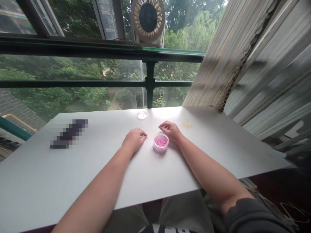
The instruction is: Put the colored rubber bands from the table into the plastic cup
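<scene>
A round clear container point(161, 142) with pink contents stands uncovered on the white table, between my two hands. Just left of it, my left hand point(134, 139) rests with its fingertips pinched together; a tiny pinkish bit shows at them, too small to name. My right hand point(170, 130) is behind and to the right of the container, its fingers bent and closed, and whatever they hold is too small to see. A clear round lid point(142, 115) lies near the table's back edge. Right of my right hand is a loose scatter of thin yellowish pieces point(187, 123).
The white table point(97, 168) reaches back to a window with green rails point(102, 53). A blurred dark object point(70, 134) lies at its left. A round fan-like device point(148, 19) is above the rail, and a striped curtain point(223, 58) hangs at the right.
</scene>
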`<state>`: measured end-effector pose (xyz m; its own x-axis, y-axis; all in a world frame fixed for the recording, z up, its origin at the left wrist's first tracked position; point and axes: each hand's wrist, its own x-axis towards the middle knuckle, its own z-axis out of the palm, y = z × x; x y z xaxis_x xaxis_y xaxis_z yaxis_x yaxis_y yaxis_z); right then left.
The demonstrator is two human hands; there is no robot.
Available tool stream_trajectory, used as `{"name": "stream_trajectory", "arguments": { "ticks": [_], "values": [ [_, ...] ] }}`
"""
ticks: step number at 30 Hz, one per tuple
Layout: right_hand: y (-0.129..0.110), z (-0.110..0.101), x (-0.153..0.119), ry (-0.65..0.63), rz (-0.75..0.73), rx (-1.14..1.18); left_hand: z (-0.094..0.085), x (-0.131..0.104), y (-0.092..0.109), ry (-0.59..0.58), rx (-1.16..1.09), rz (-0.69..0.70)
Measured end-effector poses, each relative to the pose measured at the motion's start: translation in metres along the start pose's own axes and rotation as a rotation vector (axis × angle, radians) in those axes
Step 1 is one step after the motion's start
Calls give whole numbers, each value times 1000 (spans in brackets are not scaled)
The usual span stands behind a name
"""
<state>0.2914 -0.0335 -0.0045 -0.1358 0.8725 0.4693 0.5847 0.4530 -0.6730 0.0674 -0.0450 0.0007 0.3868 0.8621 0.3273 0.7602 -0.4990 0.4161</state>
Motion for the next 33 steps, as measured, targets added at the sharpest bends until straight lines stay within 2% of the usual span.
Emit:
{"name": "stream_trajectory", "arguments": {
  "ticks": [3, 6, 12, 15, 18, 24, 28, 33],
  "values": [
    [-12, -22, -20, 19, -52, 96, 2, 0, 4, -17, 36, -7],
    [-28, -37, -38, -18, -153, 73, 5, 0, 8, -28, 91, -11],
    [-43, -35, -53, -110, -413, -122, 10, -3, 11, -40, 60, -48],
    [-45, -34, -56, -126, -455, -204, 7, -6, 12, -39, 22, -58],
    [-47, -35, -57, -139, -464, -249, 1, -9, 18, 15, -78, -39],
    [-45, -35, -59, -124, -465, -269, -2, -16, 35, 199, -301, 171],
    [-40, -37, -60, -179, -426, -248, -1, -18, 42, 215, -252, 306],
    [-38, -36, -62, -209, -339, -105, -2, -15, 45, 225, -200, 475]
  ]
}}
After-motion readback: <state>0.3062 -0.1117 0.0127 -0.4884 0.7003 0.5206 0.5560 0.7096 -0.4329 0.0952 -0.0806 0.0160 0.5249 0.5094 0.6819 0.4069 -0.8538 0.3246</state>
